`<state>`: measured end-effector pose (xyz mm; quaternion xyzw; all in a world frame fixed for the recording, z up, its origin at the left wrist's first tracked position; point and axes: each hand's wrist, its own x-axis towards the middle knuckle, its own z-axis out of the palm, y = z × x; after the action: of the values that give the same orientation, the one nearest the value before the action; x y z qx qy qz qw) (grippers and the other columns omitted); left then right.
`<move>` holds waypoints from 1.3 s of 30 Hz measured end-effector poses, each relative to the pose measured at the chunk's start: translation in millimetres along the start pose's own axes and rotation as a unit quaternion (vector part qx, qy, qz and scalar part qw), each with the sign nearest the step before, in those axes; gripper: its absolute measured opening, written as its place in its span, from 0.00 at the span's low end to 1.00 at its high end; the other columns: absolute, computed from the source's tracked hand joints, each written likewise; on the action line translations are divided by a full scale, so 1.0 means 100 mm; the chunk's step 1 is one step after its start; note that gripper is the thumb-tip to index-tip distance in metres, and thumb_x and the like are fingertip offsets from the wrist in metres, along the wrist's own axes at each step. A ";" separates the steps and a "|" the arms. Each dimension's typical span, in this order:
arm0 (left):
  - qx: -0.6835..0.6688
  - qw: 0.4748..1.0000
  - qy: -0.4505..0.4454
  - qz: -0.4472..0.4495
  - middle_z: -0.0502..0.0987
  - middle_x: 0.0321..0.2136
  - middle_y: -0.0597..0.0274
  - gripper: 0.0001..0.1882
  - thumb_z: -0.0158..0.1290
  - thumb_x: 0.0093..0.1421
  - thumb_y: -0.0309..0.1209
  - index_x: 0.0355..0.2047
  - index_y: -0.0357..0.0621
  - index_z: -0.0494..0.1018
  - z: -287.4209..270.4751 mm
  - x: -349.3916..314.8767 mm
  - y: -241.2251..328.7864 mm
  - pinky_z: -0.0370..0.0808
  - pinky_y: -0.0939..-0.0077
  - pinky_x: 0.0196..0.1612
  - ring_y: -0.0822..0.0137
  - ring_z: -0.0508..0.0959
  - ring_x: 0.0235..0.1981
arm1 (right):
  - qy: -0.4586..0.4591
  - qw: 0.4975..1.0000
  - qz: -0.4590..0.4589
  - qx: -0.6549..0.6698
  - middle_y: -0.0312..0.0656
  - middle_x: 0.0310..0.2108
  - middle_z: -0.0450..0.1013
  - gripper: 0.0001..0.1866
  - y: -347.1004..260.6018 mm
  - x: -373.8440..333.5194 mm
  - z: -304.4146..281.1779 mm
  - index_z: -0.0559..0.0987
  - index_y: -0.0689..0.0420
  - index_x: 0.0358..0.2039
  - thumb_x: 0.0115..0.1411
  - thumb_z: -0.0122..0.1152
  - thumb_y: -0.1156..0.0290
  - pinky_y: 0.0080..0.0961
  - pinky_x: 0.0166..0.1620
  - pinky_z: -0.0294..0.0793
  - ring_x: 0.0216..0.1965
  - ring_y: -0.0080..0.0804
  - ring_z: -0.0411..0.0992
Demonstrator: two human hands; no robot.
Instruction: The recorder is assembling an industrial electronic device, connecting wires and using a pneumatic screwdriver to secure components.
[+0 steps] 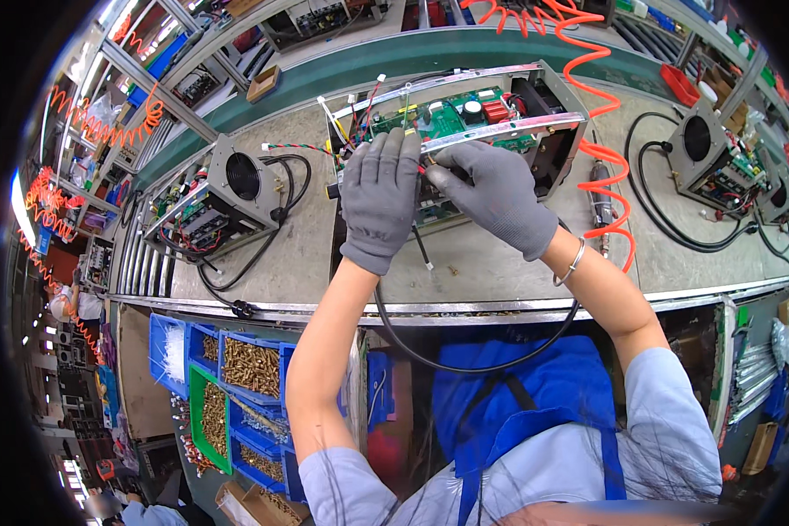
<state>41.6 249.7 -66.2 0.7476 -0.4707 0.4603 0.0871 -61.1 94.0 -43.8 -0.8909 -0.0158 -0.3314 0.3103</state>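
My left hand, in a grey glove, reaches over the near left side of an open metal chassis. Its fingers are stretched out side by side; the thumb and whatever lies under the palm are hidden. Just right of it, my right hand, also gloved, has thumb and forefinger pinched together at the chassis's near side. A bit of red shows by these fingertips, too small to name. Inside the chassis sits a green circuit board with red and black parts. Loose wires with white connectors stick up at its left end.
Fan-fitted units with black cables stand left and right on the bench. A coiled orange air hose hangs beside a slim tool. Blue bins and a green bin hold brass-coloured fasteners below. A black cable loops over the bench edge.
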 end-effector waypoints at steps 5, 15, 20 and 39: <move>-0.003 0.999 0.006 0.032 0.73 0.54 0.53 0.25 0.49 0.58 0.31 0.57 0.40 0.68 -0.02 -0.01 -0.06 0.64 0.57 0.62 0.56 0.72 0.57 | -0.059 0.998 0.028 -0.006 0.44 0.26 0.76 0.13 0.00 0.06 -0.03 0.82 0.57 0.35 0.59 0.64 0.59 0.31 0.32 0.73 0.27 0.39 0.76; -0.025 0.999 0.016 0.037 0.75 0.52 0.56 0.25 0.50 0.56 0.31 0.56 0.43 0.71 -0.02 0.01 -0.06 0.70 0.59 0.55 0.58 0.76 0.52 | -0.021 0.995 0.050 0.089 0.46 0.24 0.76 0.12 0.05 0.01 0.08 0.83 0.57 0.31 0.59 0.64 0.60 0.33 0.30 0.73 0.25 0.42 0.76; -0.021 0.999 0.006 0.031 0.78 0.50 0.58 0.24 0.57 0.54 0.32 0.54 0.45 0.74 -0.06 0.03 -0.07 0.72 0.62 0.53 0.59 0.78 0.49 | -0.011 0.980 0.103 0.169 0.45 0.23 0.77 0.12 0.02 0.02 0.13 0.82 0.61 0.33 0.60 0.63 0.64 0.28 0.30 0.72 0.24 0.29 0.74; -0.048 0.998 0.013 0.033 0.77 0.47 0.58 0.23 0.51 0.55 0.30 0.53 0.42 0.74 0.00 -0.01 -0.08 0.72 0.60 0.52 0.59 0.78 0.47 | -0.004 0.965 0.191 0.177 0.47 0.15 0.70 0.20 0.10 -0.08 0.31 0.81 0.64 0.25 0.62 0.62 0.57 0.28 0.24 0.66 0.17 0.26 0.66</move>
<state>47.6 255.2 -64.6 0.7204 -0.5159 0.4493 0.1139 -47.3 105.1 -72.0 -0.8096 0.0955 -0.2543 0.5204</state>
